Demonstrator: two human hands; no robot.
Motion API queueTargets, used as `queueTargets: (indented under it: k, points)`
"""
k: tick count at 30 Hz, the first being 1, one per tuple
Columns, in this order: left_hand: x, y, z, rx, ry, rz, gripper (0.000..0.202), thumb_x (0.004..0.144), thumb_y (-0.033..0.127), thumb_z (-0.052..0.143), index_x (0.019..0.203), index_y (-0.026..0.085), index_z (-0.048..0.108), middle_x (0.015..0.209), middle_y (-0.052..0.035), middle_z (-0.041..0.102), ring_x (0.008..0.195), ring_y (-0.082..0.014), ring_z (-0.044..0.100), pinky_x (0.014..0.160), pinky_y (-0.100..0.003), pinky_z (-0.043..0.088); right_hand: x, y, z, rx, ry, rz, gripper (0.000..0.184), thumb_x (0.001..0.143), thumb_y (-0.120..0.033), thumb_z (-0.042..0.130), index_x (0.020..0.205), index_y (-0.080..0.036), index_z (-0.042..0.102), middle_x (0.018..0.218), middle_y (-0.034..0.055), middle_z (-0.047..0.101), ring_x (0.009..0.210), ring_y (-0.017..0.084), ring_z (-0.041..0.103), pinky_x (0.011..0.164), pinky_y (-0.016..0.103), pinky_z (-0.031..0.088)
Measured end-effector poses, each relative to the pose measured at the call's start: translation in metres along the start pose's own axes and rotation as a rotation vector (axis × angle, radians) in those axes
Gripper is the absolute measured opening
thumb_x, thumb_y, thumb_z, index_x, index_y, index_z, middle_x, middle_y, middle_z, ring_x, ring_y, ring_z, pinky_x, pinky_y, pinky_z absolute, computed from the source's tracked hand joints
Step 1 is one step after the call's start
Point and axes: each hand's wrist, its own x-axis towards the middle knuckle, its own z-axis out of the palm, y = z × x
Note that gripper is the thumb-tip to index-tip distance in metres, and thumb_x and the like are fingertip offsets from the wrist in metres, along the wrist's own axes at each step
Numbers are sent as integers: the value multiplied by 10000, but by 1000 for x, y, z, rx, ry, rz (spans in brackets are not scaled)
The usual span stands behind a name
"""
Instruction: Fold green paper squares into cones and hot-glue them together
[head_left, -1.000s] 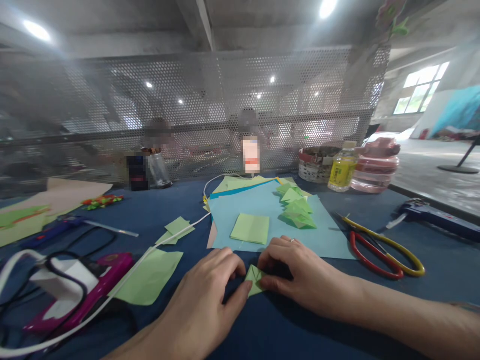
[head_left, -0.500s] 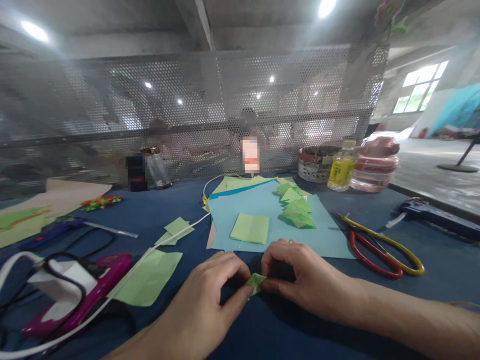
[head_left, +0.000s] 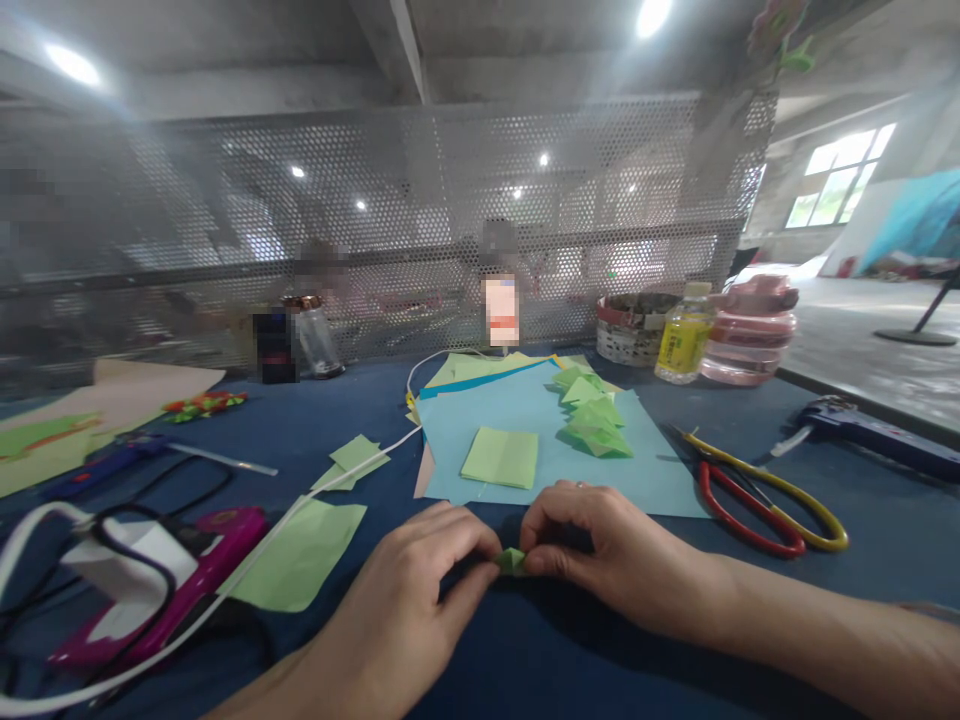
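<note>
A small folded piece of green paper [head_left: 511, 562] is pinched between my two hands, low over the blue tabletop. My left hand [head_left: 424, 575] grips its left side with thumb and fingertips. On its right side, the thumb and bent fingers of my right hand [head_left: 607, 545] hold it. Just beyond lies a square stack of green paper [head_left: 500, 458] on light blue sheets [head_left: 555, 400]. Several folded green paper pieces [head_left: 596, 420] rest in a row at the right of those sheets. Fingertips partly cover the held paper.
Scissors with red and yellow handles [head_left: 772, 500] and a glue gun [head_left: 885, 440] lie right. Left are a magenta power strip [head_left: 217, 550], a white cable [head_left: 300, 500] and green sheets [head_left: 307, 555]. A basket [head_left: 630, 335], a yellow-labelled bottle [head_left: 684, 340] and a pink bottle [head_left: 750, 335] stand behind.
The green paper between my fingers now looks flatter and smaller, with a low peak in the middle. My hands have barely moved.
</note>
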Motion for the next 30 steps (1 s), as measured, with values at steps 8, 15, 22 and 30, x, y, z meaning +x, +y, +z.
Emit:
queueTargets:
  k: [8, 15, 22, 30]
  points:
    - [-2, 2, -1, 13, -14, -12, 177, 869, 73, 564, 840, 232, 637, 824, 40, 660, 809, -154, 619, 718, -268, 445, 0, 3, 2, 39, -31, 38, 44, 819, -141, 654, 809, -175, 681, 752, -26, 647, 672, 105, 549, 607, 184, 402]
    - [-1, 0, -1, -2, -26, -1, 181, 874, 71, 556, 857, 233, 634, 824, 39, 661, 798, -149, 616, 713, -265, 445, 1, 3, 3, -32, -4, -11, 40, 830, -164, 672, 793, -178, 680, 756, -16, 661, 682, 113, 572, 638, 201, 410]
    - [-1, 2, -2, -56, -43, -19, 173, 886, 95, 547, 860, 242, 635, 831, 48, 659, 801, -138, 617, 718, -253, 449, -1, 2, 4, -149, 56, -98, 94, 864, -152, 610, 784, -169, 657, 714, -10, 640, 666, 115, 537, 648, 222, 390]
    - [1, 7, -5, -114, -64, -127, 114, 910, 218, 536, 929, 251, 643, 803, 51, 663, 700, -128, 591, 648, -227, 434, -4, 0, 3, -134, 120, -133, 95, 878, -173, 597, 793, -173, 640, 714, -12, 640, 664, 115, 537, 658, 230, 388]
